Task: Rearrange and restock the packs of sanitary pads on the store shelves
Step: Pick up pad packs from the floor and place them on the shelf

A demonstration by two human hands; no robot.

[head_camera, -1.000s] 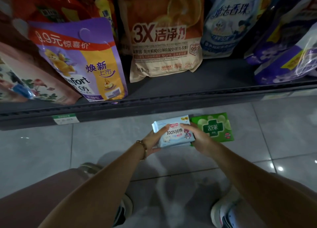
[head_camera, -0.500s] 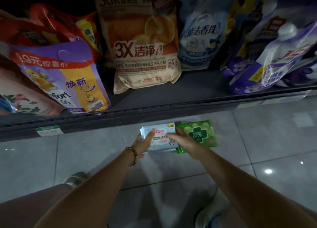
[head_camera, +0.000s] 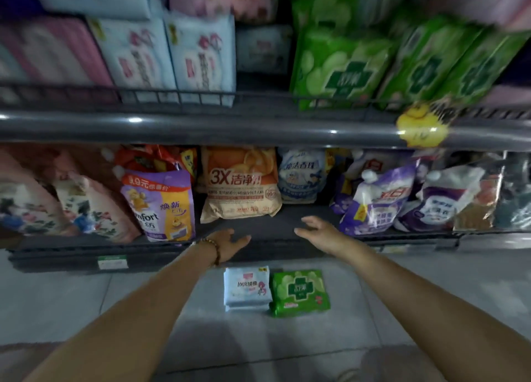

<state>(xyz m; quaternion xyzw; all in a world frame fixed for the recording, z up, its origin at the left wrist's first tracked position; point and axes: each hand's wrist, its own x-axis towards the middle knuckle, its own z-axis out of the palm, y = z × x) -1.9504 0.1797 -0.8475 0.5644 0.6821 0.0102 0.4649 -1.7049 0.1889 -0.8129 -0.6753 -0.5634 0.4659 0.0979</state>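
The left hand [head_camera: 227,242], a beaded bracelet [head_camera: 213,248] at its wrist, and the right hand [head_camera: 317,230] are both empty. Their fingers are loosely spread, and they are raised side by side before the front of the lower shelf [head_camera: 270,223], touching no goods. Beneath them, on the tiled floor [head_camera: 86,304], lie the task's loose items. One is a pale blue pack [head_camera: 247,286], apparently topping a short stack, printed "100%" beside characters too blurred to read. Just beside it, on its right, is a green pack [head_camera: 300,292] bearing a dark green cross emblem. Lying flat, face up, with edges roughly aligned, they are probably staged for restocking. The lower shelf carries laundry refills, not pads: a purple pouch [head_camera: 159,206] showing "mfort" under a "9.9元" banner, and an orange pouch [head_camera: 241,183] marked "3X 洁净". Above the grey rail [head_camera: 201,127], the upper shelf holds shelved blue packs [head_camera: 169,54] and shelved green packs [head_camera: 339,65] with a similar cross, which suggests where each floor pack belongs. A yellow tag [head_camera: 422,126] on the rail is too blurred to read.
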